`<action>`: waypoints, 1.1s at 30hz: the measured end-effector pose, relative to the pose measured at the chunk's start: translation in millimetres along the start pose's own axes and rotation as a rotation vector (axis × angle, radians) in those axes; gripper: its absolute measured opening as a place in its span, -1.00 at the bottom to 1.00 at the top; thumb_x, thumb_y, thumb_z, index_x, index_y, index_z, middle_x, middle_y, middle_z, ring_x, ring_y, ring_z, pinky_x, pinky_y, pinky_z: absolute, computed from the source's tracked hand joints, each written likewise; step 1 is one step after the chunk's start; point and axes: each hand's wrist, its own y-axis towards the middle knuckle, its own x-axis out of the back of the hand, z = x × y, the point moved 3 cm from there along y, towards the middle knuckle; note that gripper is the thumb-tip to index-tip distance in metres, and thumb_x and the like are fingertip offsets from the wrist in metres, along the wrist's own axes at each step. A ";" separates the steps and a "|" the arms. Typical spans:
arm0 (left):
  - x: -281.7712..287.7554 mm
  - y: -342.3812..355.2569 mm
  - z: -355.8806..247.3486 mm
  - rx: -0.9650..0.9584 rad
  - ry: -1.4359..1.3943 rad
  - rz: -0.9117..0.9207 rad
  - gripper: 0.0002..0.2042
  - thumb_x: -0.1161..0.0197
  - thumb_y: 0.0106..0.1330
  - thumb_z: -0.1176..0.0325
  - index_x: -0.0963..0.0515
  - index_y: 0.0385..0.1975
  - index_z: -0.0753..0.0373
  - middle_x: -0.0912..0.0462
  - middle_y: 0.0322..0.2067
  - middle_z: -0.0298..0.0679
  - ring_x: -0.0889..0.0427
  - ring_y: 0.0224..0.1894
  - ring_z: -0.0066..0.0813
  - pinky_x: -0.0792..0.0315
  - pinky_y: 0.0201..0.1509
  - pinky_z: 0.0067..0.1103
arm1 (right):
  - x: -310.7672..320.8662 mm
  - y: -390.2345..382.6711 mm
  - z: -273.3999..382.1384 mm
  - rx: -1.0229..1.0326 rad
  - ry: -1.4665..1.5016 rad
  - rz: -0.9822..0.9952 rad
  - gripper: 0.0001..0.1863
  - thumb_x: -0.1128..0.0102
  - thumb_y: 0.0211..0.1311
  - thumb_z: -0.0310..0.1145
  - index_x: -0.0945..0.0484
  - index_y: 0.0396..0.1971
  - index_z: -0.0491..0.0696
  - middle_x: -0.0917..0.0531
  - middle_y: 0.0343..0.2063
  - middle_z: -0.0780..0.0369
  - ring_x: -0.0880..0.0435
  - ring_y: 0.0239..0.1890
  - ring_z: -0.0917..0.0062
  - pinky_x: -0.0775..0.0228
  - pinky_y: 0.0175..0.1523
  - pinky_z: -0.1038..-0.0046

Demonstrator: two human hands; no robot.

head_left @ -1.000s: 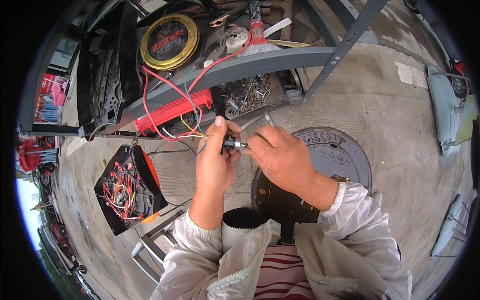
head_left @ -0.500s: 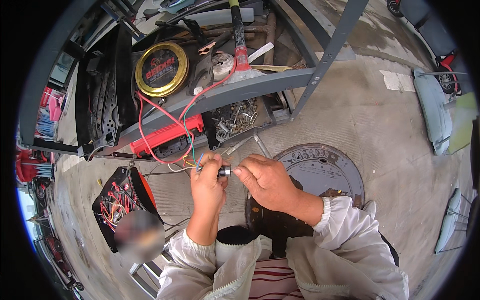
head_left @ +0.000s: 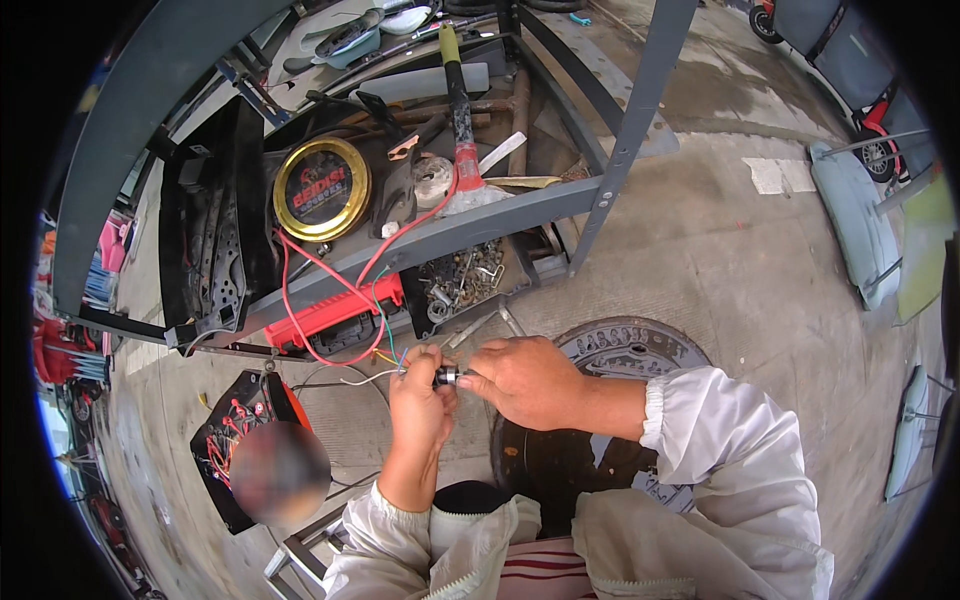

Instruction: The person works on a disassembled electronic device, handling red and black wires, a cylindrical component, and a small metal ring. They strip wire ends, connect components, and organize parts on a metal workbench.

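My left hand (head_left: 418, 408) is closed round a small black-and-silver cylindrical part (head_left: 446, 376), with white, yellow, green and blue wires (head_left: 388, 356) coming out beside my thumb. My right hand (head_left: 530, 380) pinches at the right end of that part; what exactly sits between its fingertips is too small to make out. Red wires (head_left: 352, 300) run from the metal shelf rack (head_left: 520, 210) down to near the left hand. Below and left of it lies a black housing with an orange side (head_left: 210, 450), full of coloured wires and partly hidden by a blurred patch.
The rack holds a round gold-rimmed tin (head_left: 322, 190), a hammer-like tool (head_left: 455, 105), a red case (head_left: 325, 315) and a tray of small hardware (head_left: 462, 275). A manhole cover (head_left: 640, 340) lies below my hands. Scooters (head_left: 870, 140) stand at right, metal legs (head_left: 300, 555) at lower left.
The whole scene has shifted down in view, showing more behind the rack. My hands sit lower too, still together on the part; the right forearm is now more level.
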 end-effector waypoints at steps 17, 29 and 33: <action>1.0 -3.7 1.3 0.033 0.002 0.048 -0.77 -0.07 0.32 0.26 -0.40 -0.54 0.24 -0.24 -0.76 -0.44 -0.07 -0.80 -0.73 0.06 -0.74 -0.68 | -7.2 -3.1 -9.0 -0.202 0.337 0.071 -0.65 -0.08 0.29 -0.13 -0.51 -0.48 -0.15 -0.53 -0.60 0.16 -0.54 -0.54 0.30 -0.44 -0.38 0.33; -0.9 2.1 4.4 0.157 0.097 0.005 -0.74 -0.10 0.32 0.19 -0.41 -0.54 0.21 -0.22 -0.79 -0.46 -0.07 -0.81 -0.73 0.07 -0.75 -0.69 | -14.9 -16.5 -37.9 -0.689 1.493 0.457 -0.40 0.28 0.42 0.12 -0.48 -0.13 -0.16 -0.57 -0.28 0.17 -0.54 -0.41 0.55 -0.41 -0.43 0.54; -2.2 1.3 4.9 0.081 0.226 0.013 -0.75 -0.11 0.31 0.20 -0.42 -0.56 0.20 -0.25 -0.77 -0.47 -0.09 -0.80 -0.74 0.06 -0.74 -0.69 | -5.6 -11.5 -33.1 -0.460 0.790 0.474 -0.59 0.09 0.41 -0.08 -0.51 -0.32 -0.16 -0.57 -0.39 0.20 -0.55 -0.40 0.51 -0.40 -0.42 0.48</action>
